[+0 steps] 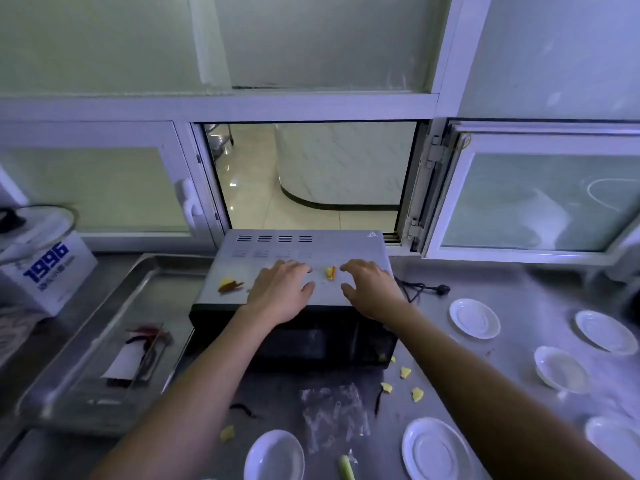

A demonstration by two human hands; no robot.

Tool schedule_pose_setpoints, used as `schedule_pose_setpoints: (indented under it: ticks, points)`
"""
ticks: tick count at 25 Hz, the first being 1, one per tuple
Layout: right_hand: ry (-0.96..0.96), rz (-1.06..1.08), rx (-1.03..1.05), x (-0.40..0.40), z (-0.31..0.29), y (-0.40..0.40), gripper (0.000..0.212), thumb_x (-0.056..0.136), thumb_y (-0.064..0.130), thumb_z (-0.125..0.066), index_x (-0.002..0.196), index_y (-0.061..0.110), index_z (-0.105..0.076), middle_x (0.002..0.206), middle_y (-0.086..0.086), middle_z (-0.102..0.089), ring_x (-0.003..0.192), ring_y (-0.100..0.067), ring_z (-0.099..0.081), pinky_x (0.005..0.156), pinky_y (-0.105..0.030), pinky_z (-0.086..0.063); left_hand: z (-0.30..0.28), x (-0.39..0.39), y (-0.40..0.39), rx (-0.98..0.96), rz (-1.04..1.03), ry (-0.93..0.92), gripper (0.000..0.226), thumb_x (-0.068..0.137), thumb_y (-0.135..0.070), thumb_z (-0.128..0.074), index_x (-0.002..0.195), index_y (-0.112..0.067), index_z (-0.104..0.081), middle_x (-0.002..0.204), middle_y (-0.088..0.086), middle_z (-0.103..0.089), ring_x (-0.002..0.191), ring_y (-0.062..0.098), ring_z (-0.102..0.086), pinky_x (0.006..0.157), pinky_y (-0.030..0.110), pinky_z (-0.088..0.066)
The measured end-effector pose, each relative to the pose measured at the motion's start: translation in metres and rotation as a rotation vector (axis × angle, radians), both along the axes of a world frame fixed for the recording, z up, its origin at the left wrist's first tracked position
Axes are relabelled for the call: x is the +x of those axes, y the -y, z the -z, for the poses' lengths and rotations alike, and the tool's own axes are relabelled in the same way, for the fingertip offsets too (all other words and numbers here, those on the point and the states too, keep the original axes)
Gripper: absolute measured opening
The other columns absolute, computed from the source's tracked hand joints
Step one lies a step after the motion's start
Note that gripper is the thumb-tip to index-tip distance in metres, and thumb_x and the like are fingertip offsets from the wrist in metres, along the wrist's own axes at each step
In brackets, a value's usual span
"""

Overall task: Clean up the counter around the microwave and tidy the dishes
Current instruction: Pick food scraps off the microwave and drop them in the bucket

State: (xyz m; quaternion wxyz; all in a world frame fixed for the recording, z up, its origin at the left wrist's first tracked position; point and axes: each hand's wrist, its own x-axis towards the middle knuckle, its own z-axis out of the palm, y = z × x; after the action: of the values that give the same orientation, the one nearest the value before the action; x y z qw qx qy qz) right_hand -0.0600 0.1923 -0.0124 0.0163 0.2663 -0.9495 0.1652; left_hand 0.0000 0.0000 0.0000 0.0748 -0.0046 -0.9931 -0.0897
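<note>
A grey-topped black microwave (353, 244) stands on the steel counter (519, 292). My left hand (282, 292) and my right hand (369, 289) hover low over its top, fingers spread and holding nothing. Between them lies a yellow and orange food scrap (330, 272). Another scrap (229, 285) lies on the top's left side. Yellow scraps (405, 382) and a dark chilli (378, 401) litter the counter in front. White saucers (474, 318) (436, 448) and small dishes (561, 370) (275, 457) are spread over the counter.
A steel tray (114, 306) at left holds a clear container (138, 355) with red chillies. A white box (48, 271) marked 1996 stands behind it. A crumpled clear plastic bag (332, 414) lies in front of the microwave. Its plug (440, 289) lies unplugged at right. A hatch window (311, 174) stands open.
</note>
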Motion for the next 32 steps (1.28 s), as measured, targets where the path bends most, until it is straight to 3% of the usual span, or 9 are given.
schedule_pose_setpoints:
  ticks: [4,10,19,26,32]
  points:
    - [0.067,0.082,0.052,-0.019,0.013,0.023,0.036,0.098,0.029,-0.05,0.133,0.024,-0.056,0.139,0.0,-0.055,0.125,-0.025,-0.049,0.101,-0.043,-0.042,0.018,-0.03,0.029,0.048,0.019,0.051,0.04,0.1,-0.045,-0.047,0.134,-0.026,-0.054,0.136,-0.003,-0.058,0.12,0.022,-0.054,0.093,0.043,-0.048]
    - [0.007,0.211,0.089,-0.043,0.032,0.051,0.026,0.098,0.027,-0.046,0.115,0.015,-0.063,0.116,-0.007,-0.061,0.113,-0.03,-0.049,0.089,-0.04,-0.039,0.034,-0.066,0.049,0.059,0.113,0.033,0.036,0.1,-0.043,-0.048,0.126,-0.023,-0.061,0.129,-0.003,-0.062,0.121,0.021,-0.055,0.094,0.043,-0.049]
    - [-0.017,0.278,0.113,-0.061,0.04,0.076,0.024,0.095,0.025,-0.05,0.111,0.014,-0.065,0.11,-0.007,-0.061,0.107,-0.03,-0.051,0.085,-0.04,-0.038,0.047,-0.09,0.071,0.125,0.167,0.037,0.031,0.099,-0.037,-0.049,0.12,-0.022,-0.066,0.126,-0.003,-0.065,0.12,0.022,-0.054,0.093,0.042,-0.049]
    - [0.066,0.254,-0.014,-0.059,0.037,0.085,0.023,0.097,0.015,-0.051,0.118,0.012,-0.063,0.117,-0.01,-0.058,0.102,-0.031,-0.056,0.087,-0.037,-0.043,0.052,-0.089,0.082,0.196,0.18,0.0,0.026,0.097,-0.033,-0.052,0.113,-0.019,-0.069,0.119,-0.003,-0.068,0.114,0.021,-0.057,0.091,0.042,-0.05]
    - [-0.001,0.237,-0.08,-0.053,0.034,0.088,0.022,0.097,0.01,-0.052,0.114,0.009,-0.065,0.111,-0.012,-0.062,0.096,-0.03,-0.057,0.083,-0.04,-0.047,0.053,-0.076,0.098,0.221,0.163,-0.045,0.024,0.096,-0.03,-0.055,0.112,-0.02,-0.07,0.118,-0.003,-0.069,0.112,0.023,-0.059,0.088,0.039,-0.05]
